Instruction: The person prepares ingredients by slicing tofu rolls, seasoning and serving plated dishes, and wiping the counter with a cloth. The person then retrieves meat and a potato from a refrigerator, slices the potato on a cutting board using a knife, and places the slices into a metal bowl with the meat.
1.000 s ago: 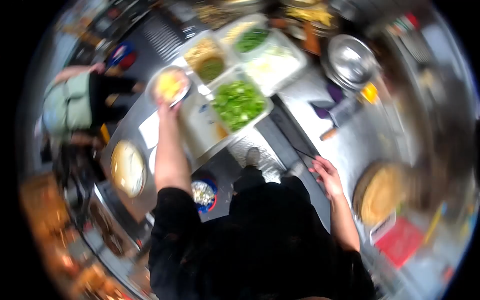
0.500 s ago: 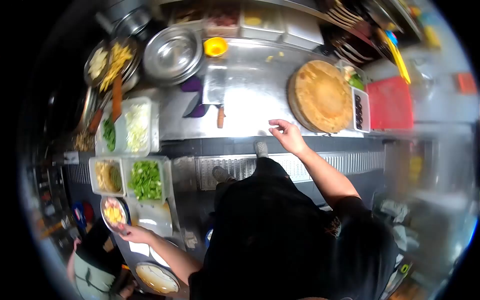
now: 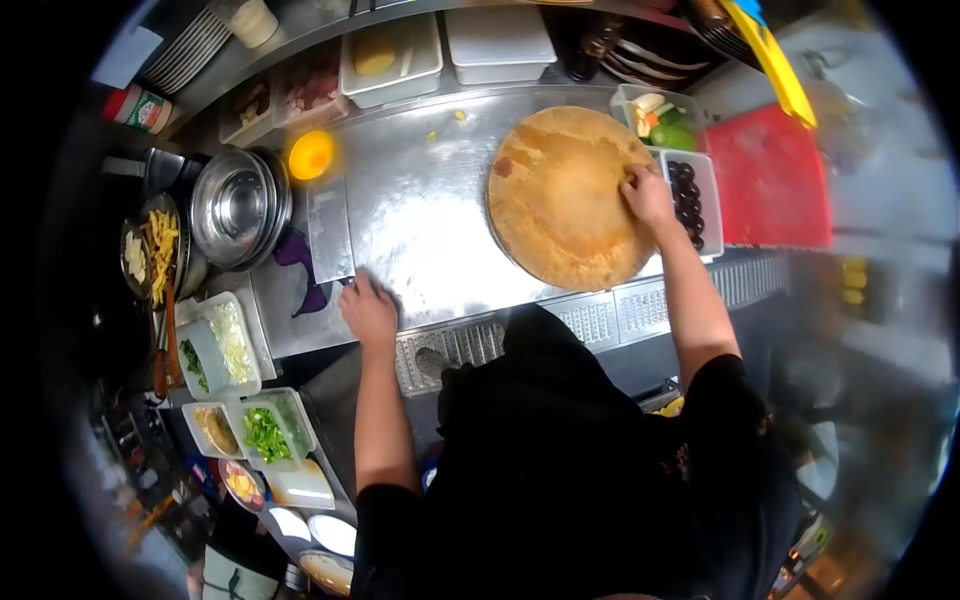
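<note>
My left hand (image 3: pixel 368 312) is closed around the handle of a cleaver, the handle hidden under my fingers. The broad cleaver blade (image 3: pixel 330 230) lies flat on the steel worktop, beside a dark purple cloth-like piece (image 3: pixel 296 255). On the right, my right hand (image 3: pixel 650 197) reaches over the round wooden chopping block (image 3: pixel 560 200), its fingers curled at the right part of the top. Whether anything is between those fingers I cannot make out. Close by stands a white tub (image 3: pixel 712 205) of dark round items.
Steel bowls (image 3: pixel 235 205) and a small yellow bowl (image 3: pixel 311 155) stand at left. Tubs of chopped greens (image 3: pixel 267 432) and a bowl of pink and yellow food (image 3: pixel 243 485) line the left side. A red board (image 3: pixel 768 180) lies far right. Another person (image 3: pixel 235 575) is at lower left.
My left hand has left the bowl of pink and yellow food and taken the cleaver's handle. My right hand has moved from the air before the worktop onto the chopping block. The view has shifted.
</note>
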`<state>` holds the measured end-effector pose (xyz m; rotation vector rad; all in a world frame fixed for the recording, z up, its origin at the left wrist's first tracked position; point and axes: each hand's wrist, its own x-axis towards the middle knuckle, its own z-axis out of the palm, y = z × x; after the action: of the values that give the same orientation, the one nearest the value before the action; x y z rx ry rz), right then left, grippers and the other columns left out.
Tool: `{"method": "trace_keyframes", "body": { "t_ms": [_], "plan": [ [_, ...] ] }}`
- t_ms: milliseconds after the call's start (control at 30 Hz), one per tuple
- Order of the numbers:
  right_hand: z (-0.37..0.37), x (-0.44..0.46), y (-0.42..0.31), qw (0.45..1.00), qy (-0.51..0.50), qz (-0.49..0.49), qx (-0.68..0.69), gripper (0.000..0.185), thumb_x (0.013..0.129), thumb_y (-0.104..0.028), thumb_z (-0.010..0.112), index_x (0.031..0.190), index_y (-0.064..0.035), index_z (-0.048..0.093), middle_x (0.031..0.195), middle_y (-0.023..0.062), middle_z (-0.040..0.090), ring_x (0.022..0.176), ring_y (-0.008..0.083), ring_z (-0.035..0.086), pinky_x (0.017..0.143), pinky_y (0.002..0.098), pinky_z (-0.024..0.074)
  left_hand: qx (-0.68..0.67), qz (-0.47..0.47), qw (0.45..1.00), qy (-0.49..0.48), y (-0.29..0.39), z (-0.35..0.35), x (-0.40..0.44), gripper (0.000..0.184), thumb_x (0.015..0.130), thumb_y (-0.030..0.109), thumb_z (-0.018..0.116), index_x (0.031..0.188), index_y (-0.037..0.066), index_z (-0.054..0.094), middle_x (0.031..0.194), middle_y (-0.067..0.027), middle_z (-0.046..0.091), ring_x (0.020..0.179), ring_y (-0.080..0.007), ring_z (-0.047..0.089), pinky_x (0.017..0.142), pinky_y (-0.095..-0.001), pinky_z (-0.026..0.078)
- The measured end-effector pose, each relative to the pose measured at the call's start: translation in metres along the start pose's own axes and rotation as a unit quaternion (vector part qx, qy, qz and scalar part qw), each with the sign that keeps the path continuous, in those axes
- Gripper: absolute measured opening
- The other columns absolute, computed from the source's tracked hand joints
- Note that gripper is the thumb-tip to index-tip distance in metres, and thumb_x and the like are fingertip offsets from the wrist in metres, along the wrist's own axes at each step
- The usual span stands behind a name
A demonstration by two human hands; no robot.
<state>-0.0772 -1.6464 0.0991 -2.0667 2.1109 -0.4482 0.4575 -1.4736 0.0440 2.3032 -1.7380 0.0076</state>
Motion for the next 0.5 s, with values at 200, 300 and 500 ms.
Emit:
{"method": "trace_keyframes", "body": {
  "t_ms": [200, 300, 500],
  "plan": [
    [-0.006, 0.033, -0.024, 0.994, -0.073, 0.023, 0.079, 0.018, 0.081, -0.011, 0.070, 0.097, -0.0021, 0.071, 0.094, 0.0196, 0.072, 0.090, 0.0359, 0.070, 0.083, 0.0443, 0.0556, 0.096, -0.084, 0.990, -0.061, 0.016, 0.013, 0.042, 0.050, 0.093, 0.007, 0.056, 0.142, 0.014, 0.054, 0.111, -0.0188, 0.061, 0.101, -0.0388, 0.060, 0.086, -0.0504, 0.050],
    [-0.009, 0.061, -0.075, 0.984, -0.041, -0.053, 0.164, 0.019, 0.080, -0.011, 0.072, 0.097, -0.0020, 0.071, 0.090, 0.0179, 0.070, 0.086, 0.0355, 0.069, 0.079, 0.0437, 0.0551, 0.144, -0.128, 0.981, -0.024, 0.011, 0.019, 0.044, 0.056, 0.090, 0.008, 0.060, 0.145, 0.013, 0.053, 0.109, -0.0201, 0.062, 0.099, -0.0394, 0.061, 0.086, -0.0502, 0.050],
    [0.040, 0.136, -0.198, 0.962, -0.122, -0.181, 0.162, 0.027, 0.082, -0.015, 0.074, 0.106, -0.0033, 0.070, 0.102, 0.0199, 0.072, 0.096, 0.0372, 0.069, 0.086, 0.0445, 0.0547, 0.095, -0.122, 0.988, -0.005, -0.027, 0.026, 0.032, 0.064, 0.082, 0.014, 0.071, 0.144, 0.012, 0.056, 0.099, -0.0193, 0.064, 0.096, -0.0389, 0.062, 0.086, -0.0485, 0.052]
  ]
}}
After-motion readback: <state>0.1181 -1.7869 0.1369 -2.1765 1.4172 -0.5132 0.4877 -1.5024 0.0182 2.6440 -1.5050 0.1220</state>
